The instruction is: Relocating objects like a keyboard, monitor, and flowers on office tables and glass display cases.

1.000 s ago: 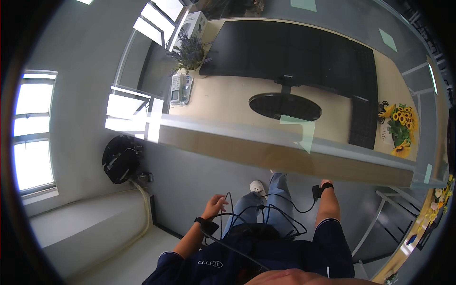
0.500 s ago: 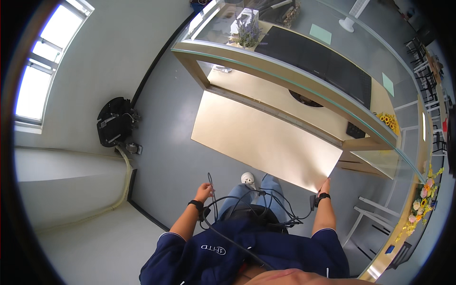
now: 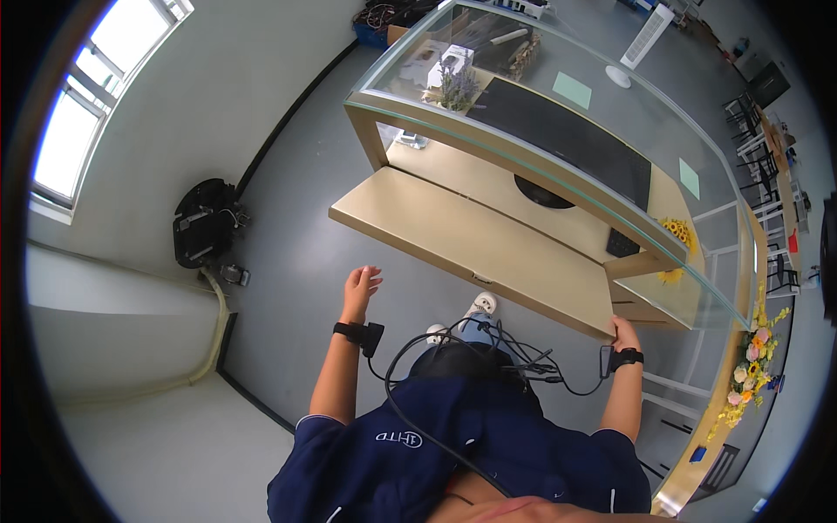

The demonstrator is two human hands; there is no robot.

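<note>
A flat, light-wood-coloured panel [image 3: 462, 222] juts toward me from the front of a glass-topped display counter [image 3: 384, 157]. A small slot-like latch [image 3: 482, 279] shows on its near edge. My right hand [image 3: 623, 333] grips the panel's near right corner; some of its fingers are hidden behind the edge. My left hand [image 3: 359, 286] is raised in the air below the panel's left part, fingers apart, with nothing in it. Each wrist wears a black strap with a small box, and a looped black cable [image 3: 523, 357] hangs across my front.
On the counter's inner shelf lie a large black screen [image 3: 567, 139], purple flowers [image 3: 458, 83] and sunflowers [image 3: 676, 235]. A black device [image 3: 205, 222] stands by the left wall. A flower garland [image 3: 750, 366] hangs at the right, and a white tower fan [image 3: 641, 44] stands behind.
The panel has swung upward, its broad face now narrower and its latch edge showing. My right hand has kept hold of its corner. My left hand has risen, away from the cable.
</note>
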